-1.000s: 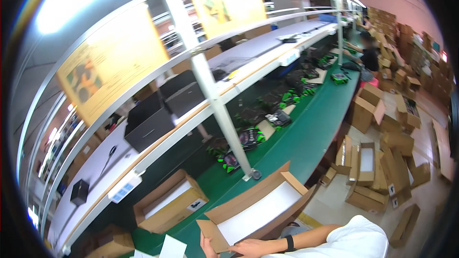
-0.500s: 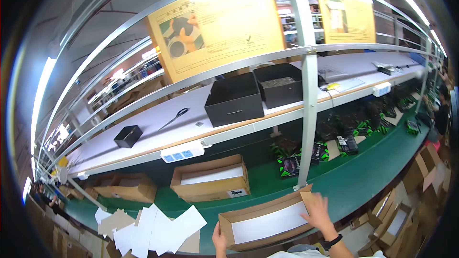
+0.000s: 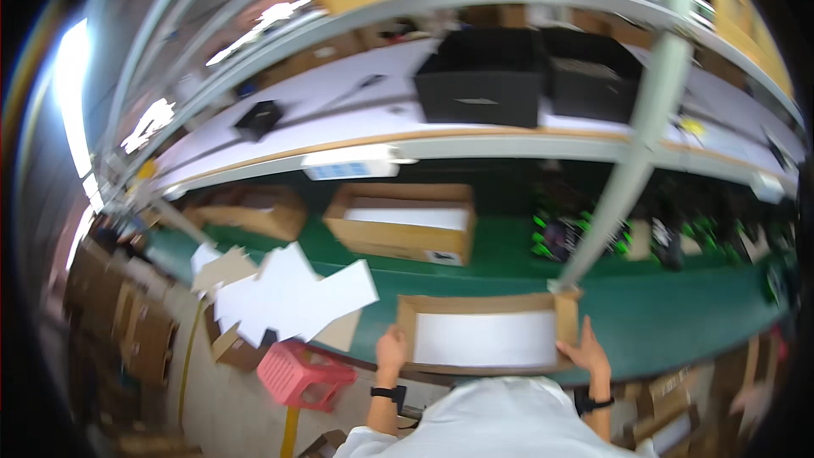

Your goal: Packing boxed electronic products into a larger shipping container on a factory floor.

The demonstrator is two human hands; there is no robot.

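Just here, the left hand (image 3: pixel 391 349) grips one end of an open carton (image 3: pixel 483 302) at the near edge of the green bench (image 3: pixel 670 331); the right hand (image 3: pixel 588 353) spreads at the other, its grip unclear to me. Leftward, a pink stool (image 3: pixel 297 371) stands below loose white sheets (image 3: pixel 284 293). Farther back, black boxes (image 3: pixel 479 97) line a pale shelf (image 3: pixel 348 106).

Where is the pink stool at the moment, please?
In the head view, the pink stool stands on the floor at the lower left, just below the white sheets and to the left of the person's left hand.
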